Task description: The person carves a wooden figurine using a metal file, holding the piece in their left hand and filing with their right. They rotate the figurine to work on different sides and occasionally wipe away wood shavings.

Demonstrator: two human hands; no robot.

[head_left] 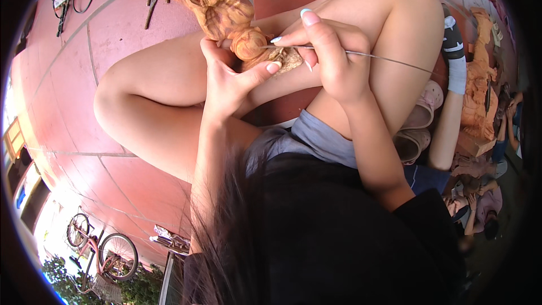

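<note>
— In the head view, holding what with the left hand (228,83)?
— Clasping the carved wooden figure (227,14) around its near end, with thumb and fingers on opposite sides.
— And lying where?
— Left of the middle, partly over the crossed legs (149,73), slanting toward the far left.
— With the right hand (339,59)?
— Pinching a thin metal tool (389,59) between thumb and fingers, aimed leftward at the figure's rounded head. Too fine to tell contact from a gap.
— And round about?
— At near left, a bicycle (116,257); on the right, pale clogs (432,99) and another orange carving (480,101).
</note>
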